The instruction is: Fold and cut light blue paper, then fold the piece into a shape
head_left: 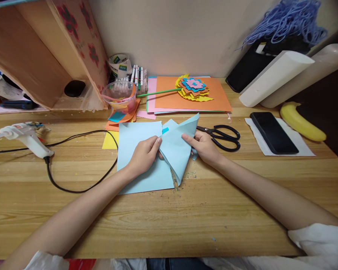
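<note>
My left hand (146, 153) pinches the left edge of a folded light blue sheet of paper (176, 150), thumb on top. On its right side my right hand (204, 146) grips the same sheet between thumb and fingers. The folded sheet is raised at a tilt, its upper corner pointing up and right. Beneath my left hand a flat light blue sheet (138, 135) with a ragged right edge lies on the table. Black-handled scissors (225, 137) rest just beyond my right hand, their blades partly hidden behind it.
A white glue gun (28, 138) with a looping black cord lies left. Behind stand a plastic cup (121, 99), markers (138, 77) and a layered paper flower (193, 88) on coloured sheets. A phone (273, 133) and banana (302, 122) lie right. Small paper scraps dot the wooden table (186, 221).
</note>
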The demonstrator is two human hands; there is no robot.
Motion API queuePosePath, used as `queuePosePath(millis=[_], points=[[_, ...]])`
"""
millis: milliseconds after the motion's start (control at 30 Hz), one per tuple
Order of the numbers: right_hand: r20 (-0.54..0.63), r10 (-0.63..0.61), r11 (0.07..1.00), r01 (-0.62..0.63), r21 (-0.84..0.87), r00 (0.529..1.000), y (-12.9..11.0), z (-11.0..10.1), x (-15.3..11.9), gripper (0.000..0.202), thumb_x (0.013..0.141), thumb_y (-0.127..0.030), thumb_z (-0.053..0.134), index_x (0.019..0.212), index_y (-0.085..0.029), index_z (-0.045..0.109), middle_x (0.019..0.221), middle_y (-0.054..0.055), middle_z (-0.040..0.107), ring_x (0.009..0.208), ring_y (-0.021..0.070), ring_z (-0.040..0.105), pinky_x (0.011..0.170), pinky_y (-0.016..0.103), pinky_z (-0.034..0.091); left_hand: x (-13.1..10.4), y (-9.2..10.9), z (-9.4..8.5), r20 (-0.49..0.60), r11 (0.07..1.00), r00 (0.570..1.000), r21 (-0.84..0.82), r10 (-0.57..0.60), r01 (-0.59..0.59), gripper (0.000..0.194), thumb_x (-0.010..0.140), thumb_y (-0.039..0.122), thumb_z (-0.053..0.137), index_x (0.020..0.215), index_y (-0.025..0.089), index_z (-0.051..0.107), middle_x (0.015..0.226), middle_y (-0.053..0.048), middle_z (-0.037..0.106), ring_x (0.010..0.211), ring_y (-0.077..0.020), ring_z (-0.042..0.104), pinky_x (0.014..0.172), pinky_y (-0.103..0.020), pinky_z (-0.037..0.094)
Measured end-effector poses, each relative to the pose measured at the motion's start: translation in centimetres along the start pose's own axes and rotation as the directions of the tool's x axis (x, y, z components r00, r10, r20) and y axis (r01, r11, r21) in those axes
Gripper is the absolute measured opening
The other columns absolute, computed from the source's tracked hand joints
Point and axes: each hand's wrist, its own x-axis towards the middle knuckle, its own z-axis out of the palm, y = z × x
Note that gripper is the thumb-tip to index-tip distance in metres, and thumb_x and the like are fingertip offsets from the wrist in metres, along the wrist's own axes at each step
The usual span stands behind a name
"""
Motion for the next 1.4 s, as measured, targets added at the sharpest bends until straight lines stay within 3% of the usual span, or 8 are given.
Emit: queuePosePath(millis=[367,567,1067,1400], points=[[-0.026,-0.022,0.993,0.025,0.118,0.999,1.4,-0.4,0.5,0.048,0.081,-0.056,0.047,0.052,-0.019,0.045,0.041,-0.002,0.046,0.035,0.0090,0.041,0.033,0.022,0.031,0.0,0.0,0.0,0.006,1.000,1.000,0.018,0.004,-0.004,0.040,0.093,0.040,0.030,0.061,0.019,0.045,0.054,0.004,0.055,0.056,-0.0117,0.050,0.064,-0.024,0.037],[-0.023,-0.018,0.985,0.022,0.170,1.000,1.5,-0.4,0.5,0.045,0.083,-0.052,0.047,0.051,-0.019,0.048,0.041,-0.002,0.047,0.035,0.0106,0.042,0.033,0.023,0.031,0.1,0.0,0.0,0.007,0.999,1.000,0.039,0.008,-0.008,0.040,0.092,0.040,0.031,0.061,0.019,0.044,0.054,0.004,0.055,0.057,-0.0121,0.051,0.063,-0.024,0.037],[0.039,-0.023,0.995,0.027,-0.092,0.999,0.4,-0.4,0.1,0.049,0.077,-0.055,0.051,0.048,-0.017,0.043,0.042,-0.003,0.045,0.039,0.0083,0.041,0.039,0.022,0.029,0.0,-0.2,0.0,0.050,0.985,0.998,0.166,0.031,-0.039,0.039,0.092,0.037,0.030,0.062,0.019,0.046,0.054,0.003,0.055,0.058,-0.0132,0.052,0.060,-0.024,0.034],[0.079,0.017,0.993,-0.008,-0.120,0.997,0.5,-0.4,0.1,0.049,0.078,-0.057,0.049,0.049,-0.018,0.042,0.044,-0.003,0.043,0.041,0.0087,0.037,0.040,0.022,0.029,0.1,0.0,0.0,0.060,0.981,0.998,0.192,0.030,-0.041,0.039,0.092,0.038,0.028,0.062,0.020,0.045,0.056,0.003,0.055,0.058,-0.0137,0.052,0.059,-0.025,0.034]])
